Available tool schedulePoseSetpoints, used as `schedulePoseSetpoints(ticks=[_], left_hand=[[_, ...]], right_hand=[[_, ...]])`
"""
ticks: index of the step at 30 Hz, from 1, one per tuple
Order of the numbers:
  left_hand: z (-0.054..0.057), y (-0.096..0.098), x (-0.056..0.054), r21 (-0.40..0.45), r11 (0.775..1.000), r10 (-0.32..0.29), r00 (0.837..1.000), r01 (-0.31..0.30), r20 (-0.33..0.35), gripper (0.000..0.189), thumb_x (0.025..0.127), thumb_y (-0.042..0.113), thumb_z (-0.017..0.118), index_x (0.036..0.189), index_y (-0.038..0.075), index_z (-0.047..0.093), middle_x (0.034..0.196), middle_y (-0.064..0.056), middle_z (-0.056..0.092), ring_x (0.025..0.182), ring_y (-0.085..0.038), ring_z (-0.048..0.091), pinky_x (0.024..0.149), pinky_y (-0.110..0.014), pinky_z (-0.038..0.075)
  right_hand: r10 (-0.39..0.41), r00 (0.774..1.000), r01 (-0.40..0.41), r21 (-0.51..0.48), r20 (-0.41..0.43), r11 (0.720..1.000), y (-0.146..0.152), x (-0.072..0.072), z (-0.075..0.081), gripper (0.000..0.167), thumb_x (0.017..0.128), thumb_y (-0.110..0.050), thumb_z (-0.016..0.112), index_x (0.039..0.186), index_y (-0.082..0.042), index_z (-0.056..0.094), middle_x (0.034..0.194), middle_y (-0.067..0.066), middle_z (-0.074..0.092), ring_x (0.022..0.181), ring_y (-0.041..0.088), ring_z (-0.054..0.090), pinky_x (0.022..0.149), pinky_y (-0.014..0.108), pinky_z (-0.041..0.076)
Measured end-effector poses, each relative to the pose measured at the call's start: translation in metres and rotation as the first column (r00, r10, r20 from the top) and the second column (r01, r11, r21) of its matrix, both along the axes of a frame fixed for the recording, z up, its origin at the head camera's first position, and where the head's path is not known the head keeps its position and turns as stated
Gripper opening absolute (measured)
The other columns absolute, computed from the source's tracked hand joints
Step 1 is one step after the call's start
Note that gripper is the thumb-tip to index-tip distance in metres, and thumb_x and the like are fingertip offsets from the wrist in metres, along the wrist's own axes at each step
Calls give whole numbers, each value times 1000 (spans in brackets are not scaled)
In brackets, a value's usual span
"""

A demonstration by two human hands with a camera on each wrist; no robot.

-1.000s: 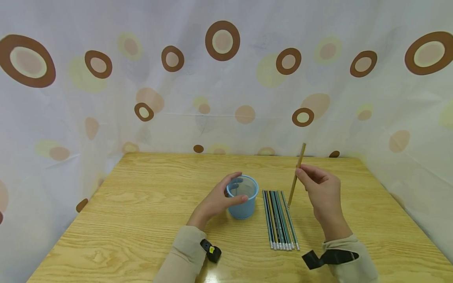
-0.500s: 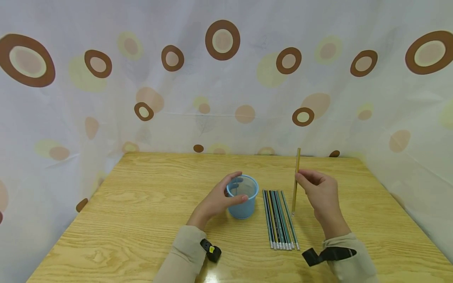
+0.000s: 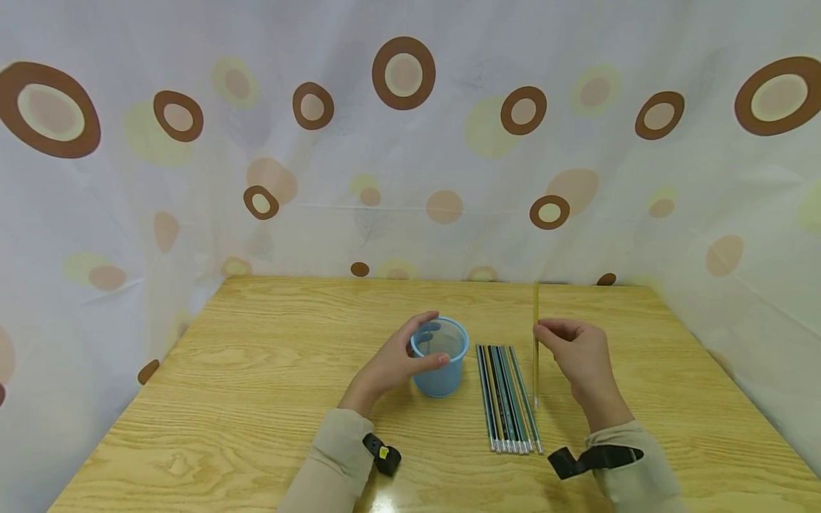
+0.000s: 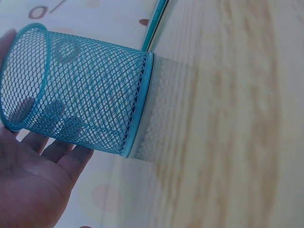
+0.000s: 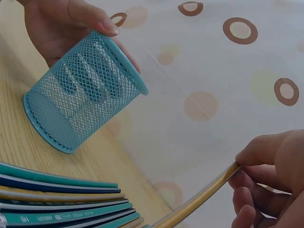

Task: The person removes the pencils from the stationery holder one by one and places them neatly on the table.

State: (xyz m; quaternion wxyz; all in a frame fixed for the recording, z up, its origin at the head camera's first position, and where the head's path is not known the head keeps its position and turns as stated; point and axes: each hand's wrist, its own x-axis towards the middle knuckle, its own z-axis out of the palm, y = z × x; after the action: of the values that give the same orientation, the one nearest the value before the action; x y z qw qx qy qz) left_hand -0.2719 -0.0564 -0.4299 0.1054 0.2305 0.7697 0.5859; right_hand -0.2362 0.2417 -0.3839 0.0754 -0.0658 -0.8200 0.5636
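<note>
My left hand (image 3: 388, 369) grips a blue mesh pencil cup (image 3: 439, 381) from its left side, thumb across the near side of the rim. The cup stands upright on the table, and no pencil shows inside its mesh (image 5: 88, 97) in the right wrist view. Between thumb and fingertips, my right hand (image 3: 585, 360) pinches a yellow pencil (image 3: 536, 370) partway along its length. That pencil is upright, its silver end down, just right of a row of pencils (image 3: 507, 399). Green, black and yellow ones lie side by side there, silver ends toward me.
The row of pencils lies between the cup and my right hand. Wood-grain table (image 3: 269, 342) surrounds everything, ending at a back edge. Behind it and along both sides hangs a white curtain (image 3: 410, 164) with brown and yellow circles. Black straps (image 3: 606, 462) sit on both wrists.
My right hand has come down and slightly left with the yellow pencil, which has gone from tilted to upright. Its lower end is nearer me. The left hand, cup and row stay put.
</note>
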Motion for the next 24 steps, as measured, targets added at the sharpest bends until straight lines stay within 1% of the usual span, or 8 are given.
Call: schedulePoseSetpoints(ticks=[3, 5, 7, 9, 13, 18, 24], left_hand=[[0, 0, 0, -5, 1000, 2, 1000, -2, -3, 73, 88, 42, 74, 149, 45, 34, 155, 7, 32, 139, -27, 35, 106, -55, 35], [0, 0, 0, -8, 1000, 2, 1000, -2, -6, 73, 88, 43, 74, 149, 45, 34, 155, 7, 32, 140, -27, 35, 106, -55, 35], [0, 0, 0, -9, 1000, 2, 1000, -2, -9, 73, 88, 43, 74, 149, 45, 34, 155, 7, 32, 140, -27, 34, 106, -55, 35], [0, 0, 0, -9, 1000, 2, 1000, -2, -9, 73, 88, 43, 74, 149, 45, 34, 155, 8, 32, 140, -27, 34, 106, -55, 34], [-1, 0, -1, -5, 1000, 0, 1000, 0, -2, 73, 88, 43, 74, 149, 46, 34, 154, 7, 33, 140, -27, 35, 106, -55, 35], [-1, 0, -1, -2, 1000, 0, 1000, 0, -1, 73, 88, 43, 75, 149, 46, 34, 155, 7, 32, 140, -27, 35, 106, -56, 35], [-1, 0, -1, -2, 1000, 0, 1000, 0, 1, 73, 88, 43, 75, 149, 45, 35, 155, 6, 32, 140, -28, 34, 106, -56, 34]], right_hand=[[13, 999, -13, 12, 36, 1000, 1, -2, -3, 49, 97, -34, 65, 129, 3, 62, 122, 13, 59, 109, 20, 53, 87, 35, 47], [26, 998, -27, 10, 56, 1000, 2, -3, -5, 49, 97, -33, 65, 129, 4, 62, 125, 17, 58, 114, 26, 52, 92, 41, 44], [37, 997, -38, 11, 73, 999, 2, -3, -8, 48, 97, -32, 65, 129, 5, 61, 127, 18, 58, 116, 29, 52, 96, 46, 42], [46, 995, -48, 19, 87, 999, 3, -4, -11, 48, 98, -31, 64, 129, 5, 61, 126, 19, 58, 115, 30, 53, 97, 49, 42], [62, 993, -67, 42, 103, 997, 5, -5, -15, 46, 98, -30, 64, 128, 5, 62, 125, 19, 59, 112, 30, 54, 98, 50, 43], [86, 989, -95, 70, 124, 993, 7, -4, -20, 43, 98, -27, 64, 126, 6, 63, 126, 22, 58, 108, 32, 54, 92, 51, 44], [83, 983, -100, 97, 165, 990, 8, -6, -23, 40, 97, -25, 64, 122, 5, 65, 122, 21, 59, 102, 31, 55, 87, 49, 45]])
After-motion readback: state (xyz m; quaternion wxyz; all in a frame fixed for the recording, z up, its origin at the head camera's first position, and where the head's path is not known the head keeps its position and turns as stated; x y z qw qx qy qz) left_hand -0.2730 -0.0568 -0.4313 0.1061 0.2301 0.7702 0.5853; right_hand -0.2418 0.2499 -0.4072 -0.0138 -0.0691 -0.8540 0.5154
